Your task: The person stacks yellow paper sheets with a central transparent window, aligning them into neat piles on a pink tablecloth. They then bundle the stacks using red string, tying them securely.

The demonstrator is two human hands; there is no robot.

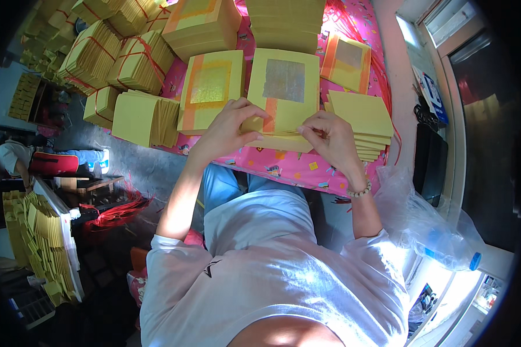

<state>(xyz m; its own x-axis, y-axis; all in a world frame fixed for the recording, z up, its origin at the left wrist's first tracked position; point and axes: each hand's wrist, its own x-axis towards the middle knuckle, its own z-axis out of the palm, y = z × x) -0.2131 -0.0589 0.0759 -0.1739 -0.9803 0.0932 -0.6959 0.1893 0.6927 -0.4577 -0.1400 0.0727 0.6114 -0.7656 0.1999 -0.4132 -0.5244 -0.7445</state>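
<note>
Here, a broad table spread with a shiny pink patterned cloth (283,163) lay before you. Across its far left, thick bundles of yellow paper tied with red string (139,62) were crowded together. The block of yellow paper with a silver square and an orange stripe (292,113) stood at the near edge, directly in front of you. On its left was a similar block bearing a gold square (211,84); on its right, a smaller, stepped pile of plain yellow sheets (362,115).

Your left hand (233,124) was at the silver-square block's near left corner, thumb and forefinger parted in a loose curve. Your right hand (329,137) was at the near right corner, thumb and forefinger drawn together; whether they gripped paper, I cannot tell. A pale beaded bracelet (360,189) circled your right wrist.
</note>
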